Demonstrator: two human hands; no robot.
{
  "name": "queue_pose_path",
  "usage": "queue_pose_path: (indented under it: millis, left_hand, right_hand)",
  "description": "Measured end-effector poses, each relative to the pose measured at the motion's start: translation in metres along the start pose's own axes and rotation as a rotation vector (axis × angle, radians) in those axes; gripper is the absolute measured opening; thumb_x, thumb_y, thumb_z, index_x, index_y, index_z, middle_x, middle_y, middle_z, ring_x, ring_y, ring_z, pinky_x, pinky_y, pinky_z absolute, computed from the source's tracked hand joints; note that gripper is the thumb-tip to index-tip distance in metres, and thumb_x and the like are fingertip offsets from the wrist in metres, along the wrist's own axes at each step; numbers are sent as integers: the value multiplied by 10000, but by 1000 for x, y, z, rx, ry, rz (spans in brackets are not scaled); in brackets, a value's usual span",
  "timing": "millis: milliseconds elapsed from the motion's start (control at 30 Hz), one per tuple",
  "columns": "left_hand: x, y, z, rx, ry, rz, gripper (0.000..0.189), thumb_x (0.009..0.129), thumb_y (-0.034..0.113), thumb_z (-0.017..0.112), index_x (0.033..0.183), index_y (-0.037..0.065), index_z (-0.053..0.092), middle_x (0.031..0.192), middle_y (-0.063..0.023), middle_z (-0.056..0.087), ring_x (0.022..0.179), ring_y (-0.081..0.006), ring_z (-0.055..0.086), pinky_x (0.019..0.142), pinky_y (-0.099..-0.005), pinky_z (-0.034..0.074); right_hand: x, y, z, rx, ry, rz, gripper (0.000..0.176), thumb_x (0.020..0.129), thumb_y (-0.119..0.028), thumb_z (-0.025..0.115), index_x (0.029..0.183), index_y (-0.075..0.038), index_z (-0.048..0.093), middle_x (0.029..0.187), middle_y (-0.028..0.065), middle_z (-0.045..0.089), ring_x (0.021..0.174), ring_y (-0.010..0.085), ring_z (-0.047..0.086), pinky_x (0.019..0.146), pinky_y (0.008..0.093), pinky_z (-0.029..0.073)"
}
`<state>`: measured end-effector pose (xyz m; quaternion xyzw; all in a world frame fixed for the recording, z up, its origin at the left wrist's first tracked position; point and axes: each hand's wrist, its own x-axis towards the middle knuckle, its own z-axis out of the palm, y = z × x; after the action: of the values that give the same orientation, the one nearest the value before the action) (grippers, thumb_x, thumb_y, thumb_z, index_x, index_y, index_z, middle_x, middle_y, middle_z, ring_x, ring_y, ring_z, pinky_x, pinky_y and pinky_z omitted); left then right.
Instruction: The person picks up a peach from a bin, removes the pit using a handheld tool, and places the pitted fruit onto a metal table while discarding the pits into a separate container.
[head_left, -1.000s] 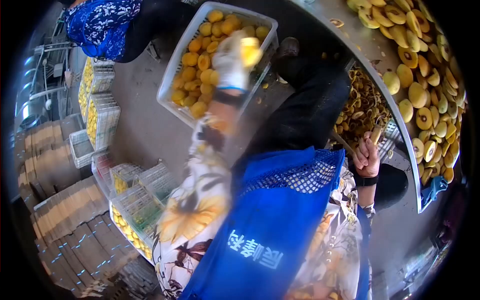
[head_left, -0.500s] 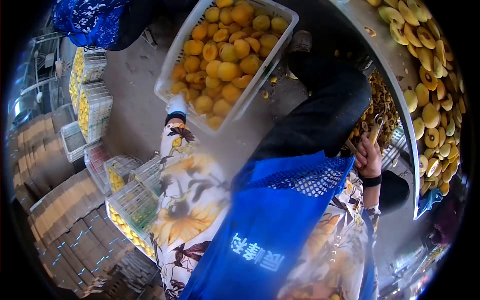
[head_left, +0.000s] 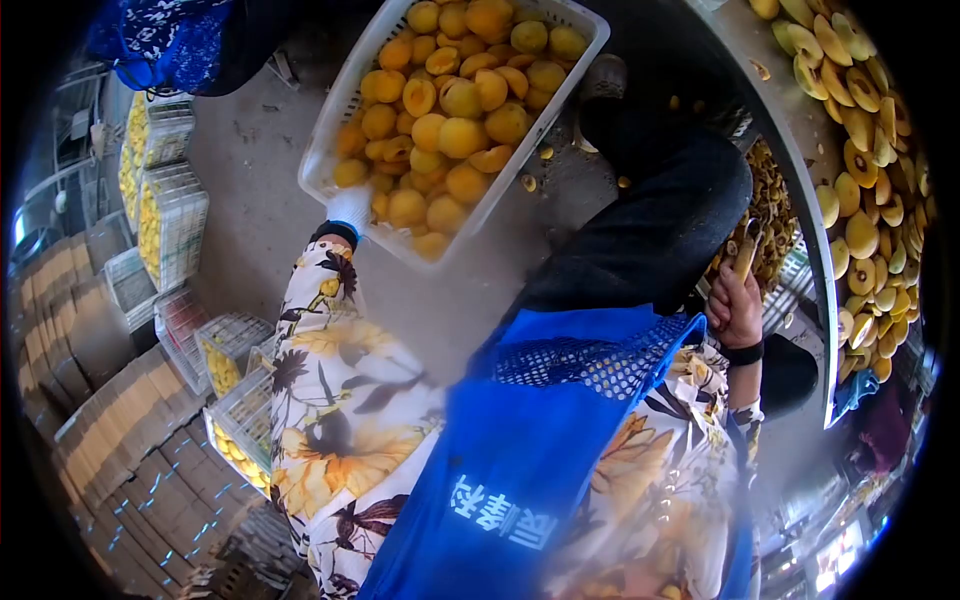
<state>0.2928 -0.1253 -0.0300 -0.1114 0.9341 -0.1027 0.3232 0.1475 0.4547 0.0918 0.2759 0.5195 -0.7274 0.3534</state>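
Observation:
My left hand [head_left: 349,207], in a white glove, is at the near left corner of a white plastic crate [head_left: 490,215]. The crate is heaped with yellow peaches [head_left: 461,138], some of them cut. Its fingers are blurred against the rim and the fruit, so I cannot see whether they grip anything. My right hand [head_left: 736,308], bare, is closed round the light handle of a pitting tool [head_left: 745,259]. The tool's metal end is hard to make out against the brown scraps behind it.
Halved peaches [head_left: 862,234] cover a metal-edged table [head_left: 822,290] at the right. Brown scraps [head_left: 772,205] fill a container beneath it. Stacked crates of fruit [head_left: 172,235] and flattened cardboard [head_left: 130,410] stand at left. Another person's blue clothing [head_left: 165,45] shows at upper left.
My gloved left hand has shifted slightly left and down at the crate's corner. The pitting tool's metal ring, clear before, is now hard to see. The view has shifted a little.

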Motion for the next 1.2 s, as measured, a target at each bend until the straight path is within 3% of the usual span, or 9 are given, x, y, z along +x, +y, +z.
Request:
queue_pose_path:
  millis: [233, 400, 633, 767, 900, 967, 1067, 1133, 1200]
  left_hand:
    - [1, 19, -9, 150, 47, 112, 205, 712, 176, 598, 876, 55, 580, 728, -119, 639, 680, -289, 642, 500, -404, 484]
    - [15, 30, -10, -5, -103, -135, 167, 732, 145, 584, 842, 52, 669, 857, -154, 654, 785, -297, 647, 642, -399, 518]
    - [33, 6, 26, 56, -219, -133, 230, 702, 266, 642, 867, 108, 669, 911, -136, 649, 839, -272, 634, 688, -389, 509]
    - [36, 65, -75, -80, -61, -222, 291, 757, 316, 591, 935, 94, 653, 978, -157, 627, 909, -301, 605, 765, -392, 479]
    - [2, 118, -163, -253, 162, -325, 357, 812, 366, 540, 1004, 80, 636, 1046, -178, 604, 978, -330, 577, 842, -394, 450]
    - [6, 174, -204, -669, 601, -118, 393, 814, 384, 559, 1006, 49, 634, 1009, -180, 617, 963, -326, 582, 838, -370, 447]
    - [-19, 288, -311, -1088, 719, 334, 365, 796, 303, 624, 1042, 33, 619, 1018, -159, 623, 927, -280, 597, 815, -312, 456]
    - [-26, 361, -357, -790, 843, 615, 309, 789, 278, 632, 999, 51, 620, 965, -134, 635, 862, -299, 609, 747, -327, 477]
    - [-39, 440, -396, -606, 661, 706, 447, 802, 444, 556, 1064, 87, 606, 1021, -126, 620, 955, -290, 583, 802, -348, 456]
  right_hand:
    - [-7, -1, 12, -92, 19, -47, 92, 880, -148, 507, 922, -105, 438, 553, -23, 367, 337, 50, 295, 309, 198, 293]
    - [-7, 3, 20, -180, 42, -61, 75, 880, -133, 496, 914, -101, 437, 549, -24, 359, 340, 51, 297, 314, 203, 293]
    - [-11, -10, 42, -246, 35, -153, 86, 846, -107, 536, 872, -64, 466, 564, -13, 436, 363, 49, 360, 330, 193, 322]
    - [-15, -4, -4, -631, 112, -282, 211, 819, -162, 613, 956, -39, 510, 620, 1, 527, 461, 75, 500, 411, 226, 412]
    - [-16, 0, -20, -614, 161, -330, 181, 844, -171, 594, 915, -30, 506, 587, 10, 539, 457, 86, 529, 401, 224, 424]
    - [-25, -7, -46, -543, 159, -332, 200, 840, -176, 602, 933, -21, 515, 573, 15, 539, 441, 87, 523, 398, 229, 419]
    - [-32, -9, -49, -534, 198, -368, 221, 825, -180, 617, 936, -9, 531, 569, 20, 545, 437, 84, 518, 398, 238, 410]
    - [-37, -8, -56, -527, 216, -505, 219, 819, -181, 622, 930, -13, 535, 569, 19, 544, 440, 82, 512, 403, 242, 408]
    - [-43, -10, -70, -547, 236, -614, 218, 815, -181, 626, 927, -16, 538, 573, 20, 546, 443, 80, 506, 409, 244, 406]
